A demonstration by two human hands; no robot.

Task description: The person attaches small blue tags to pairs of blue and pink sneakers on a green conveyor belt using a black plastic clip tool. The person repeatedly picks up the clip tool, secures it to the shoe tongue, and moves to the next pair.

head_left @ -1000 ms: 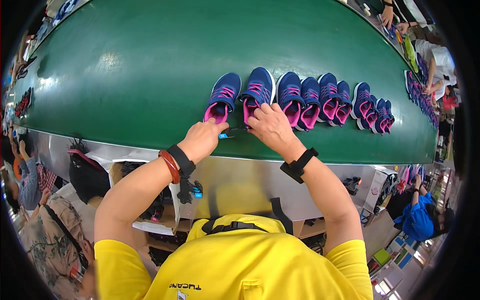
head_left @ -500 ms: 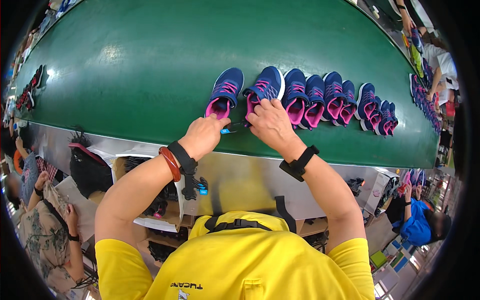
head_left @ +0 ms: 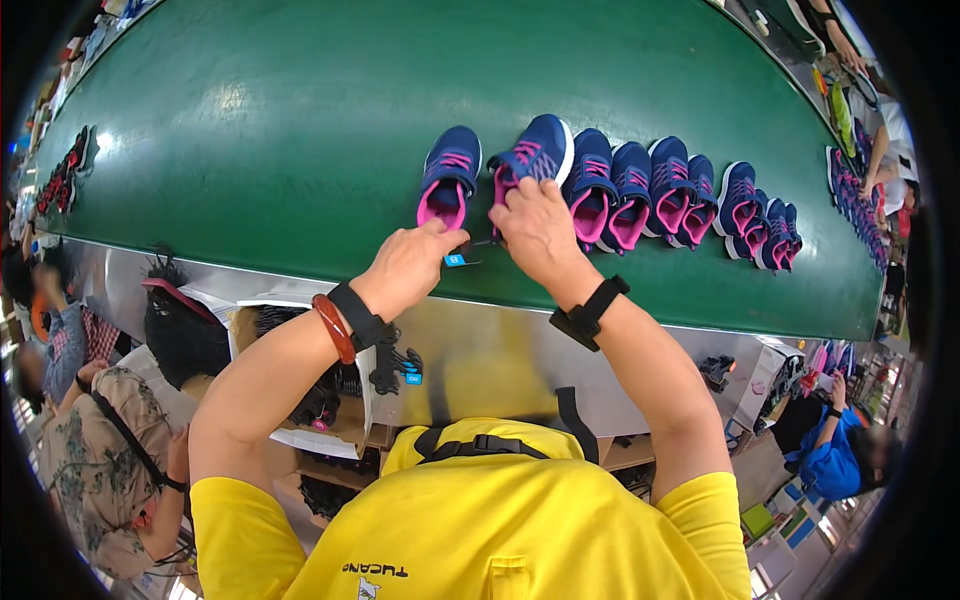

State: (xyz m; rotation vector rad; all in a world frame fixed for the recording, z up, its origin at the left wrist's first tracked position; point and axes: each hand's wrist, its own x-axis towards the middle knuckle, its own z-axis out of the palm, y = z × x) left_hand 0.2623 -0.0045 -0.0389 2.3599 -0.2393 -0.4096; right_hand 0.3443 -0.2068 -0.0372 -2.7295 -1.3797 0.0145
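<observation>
Two navy sneakers with pink laces and pink lining lie on the green tabletop in front of me, toes pointing away. My left hand [head_left: 415, 258] is closed at the heel of the left sneaker [head_left: 452, 170]. Beside its fingertips shows a small blue tag [head_left: 455, 260] on a thin black piece, probably a shoe hanger, mostly hidden. My right hand [head_left: 538, 222] grips the heel end of the right sneaker [head_left: 540, 148], which tilts so that its white sole edge shows. The fingers cover the opening of that shoe.
More navy-and-pink sneakers [head_left: 630, 195] stand in a row to the right on the green table [head_left: 300, 120]. Black hangers [head_left: 390, 362] with a blue tag hang at the near edge, by an open box [head_left: 350, 415]. Dark red-trimmed shoes [head_left: 65, 175] sit far left. Other people work at both sides.
The right sneaker has moved slightly away from me with my right hand on it. The left sneaker has shifted a little the same way. Both hands keep their hold.
</observation>
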